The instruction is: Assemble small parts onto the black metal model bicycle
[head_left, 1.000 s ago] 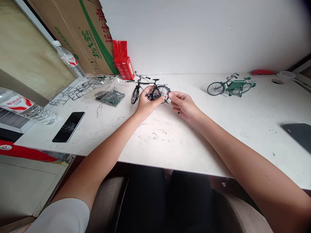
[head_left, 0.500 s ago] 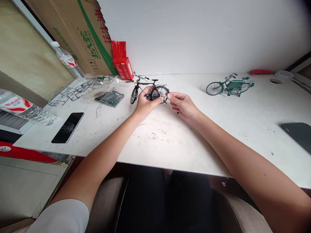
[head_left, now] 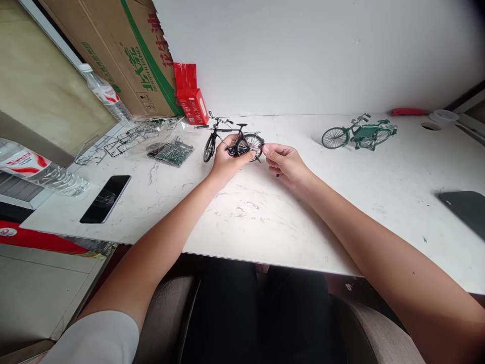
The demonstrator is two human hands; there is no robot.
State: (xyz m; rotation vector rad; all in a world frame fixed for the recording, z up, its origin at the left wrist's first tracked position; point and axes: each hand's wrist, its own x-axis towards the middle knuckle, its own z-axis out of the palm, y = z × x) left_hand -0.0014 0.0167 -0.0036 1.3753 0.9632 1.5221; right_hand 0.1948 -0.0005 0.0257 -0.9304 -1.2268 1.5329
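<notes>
Black model bicycle (head_left: 238, 136) sits upright in the left hand's (head_left: 225, 161) wraparound hold, long axis crosswise, rear wheel (head_left: 249, 142) nearest the right hand (head_left: 285, 161), whose fingertips reach its edge, their grip unclear.

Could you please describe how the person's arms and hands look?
The left hand and right hand are gloveless, both forearms bare. A pale short sleeve shows on the left arm, none on the right. A right finger seems to wear a ring.
</notes>
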